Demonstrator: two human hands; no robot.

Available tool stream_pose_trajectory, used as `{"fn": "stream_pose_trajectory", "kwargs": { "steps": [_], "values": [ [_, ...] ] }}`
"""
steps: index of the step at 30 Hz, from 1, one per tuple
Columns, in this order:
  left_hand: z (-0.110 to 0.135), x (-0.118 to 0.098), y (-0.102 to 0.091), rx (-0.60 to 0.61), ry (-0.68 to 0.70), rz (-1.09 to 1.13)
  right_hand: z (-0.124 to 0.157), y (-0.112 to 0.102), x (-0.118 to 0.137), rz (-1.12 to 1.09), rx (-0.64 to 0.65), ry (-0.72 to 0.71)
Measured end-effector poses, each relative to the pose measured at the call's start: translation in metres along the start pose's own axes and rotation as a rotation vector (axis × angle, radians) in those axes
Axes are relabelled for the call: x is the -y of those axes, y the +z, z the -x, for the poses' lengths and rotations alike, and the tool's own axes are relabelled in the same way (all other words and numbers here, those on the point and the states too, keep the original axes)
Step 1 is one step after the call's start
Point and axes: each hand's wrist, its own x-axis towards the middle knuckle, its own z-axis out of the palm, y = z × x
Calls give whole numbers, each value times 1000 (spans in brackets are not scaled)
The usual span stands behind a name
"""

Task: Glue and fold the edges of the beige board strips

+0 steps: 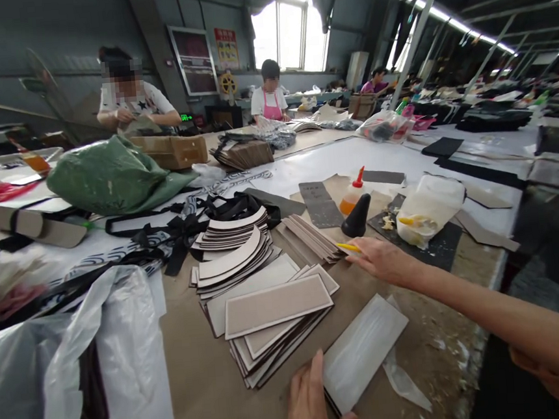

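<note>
At the bottom, my left hand [308,399] grips the lower left corner of a pale rectangular panel [363,352], fingers along its left edge and thumb by the bottom corner. The panel's top has a whitish, streaky sheen. Farther up, my right hand [379,259] is closed around a thin yellow tool [349,248]; its kind is unclear. The tool's end points left, near a row of narrow brown strips [309,239]. Left of the panel lies a fanned stack of bordered rectangular panels [278,304], with curved pieces [232,259] behind it.
A cut-open white plastic jug [430,206], a black cone [357,216] and a red-tipped bottle [351,193] stand behind my right hand. Clear plastic bags [108,374] cover the left. Black straps [178,225] and a green bag [105,172] lie farther back. Several people work beyond.
</note>
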Motion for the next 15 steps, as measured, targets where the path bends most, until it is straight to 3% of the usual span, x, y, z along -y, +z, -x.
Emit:
{"fn": "stream_pose_trajectory", "kwargs": {
  "steps": [3, 6, 15],
  "values": [
    [2, 1, 1, 10, -25, -8, -6, 28, -16, 49, 58, 40],
    [2, 2, 0, 24, -19, -12, -3, 37, -21, 104, 69, 92],
    [-1, 2, -10, 38, 138, -111, 14, 9, -29, 226, -61, 258]
  ]
}}
